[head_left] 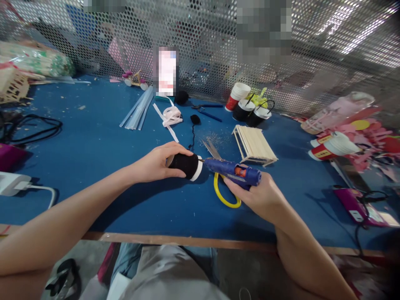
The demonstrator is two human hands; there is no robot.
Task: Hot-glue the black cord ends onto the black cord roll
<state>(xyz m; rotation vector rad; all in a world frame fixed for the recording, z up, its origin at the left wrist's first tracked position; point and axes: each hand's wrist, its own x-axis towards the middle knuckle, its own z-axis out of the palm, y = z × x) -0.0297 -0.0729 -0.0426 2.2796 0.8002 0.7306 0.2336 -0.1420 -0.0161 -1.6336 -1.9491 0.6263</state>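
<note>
My left hand [165,163] is wrapped round a paper cup [186,166] covered in black yarn, lying on its side with its white rim facing right. A strand of black yarn [193,135] runs from behind it to a small black ball [195,119]. In my right hand [261,193] is a blue glue gun [233,170], its nozzle at the cup's rim; whether it touches, I cannot tell. Beneath the glue gun lie scissors with yellow handles [227,203], their blades pointing away from me.
Behind the cup are white ribbon [171,116], clear glue sticks [137,111], blue-handled pliers [208,111] and a propped phone [166,71]. A small wooden-stick frame [254,143] stands right of the scissors, near black-wrapped cups [243,110]. Perforated metal [203,41] borders the table's back.
</note>
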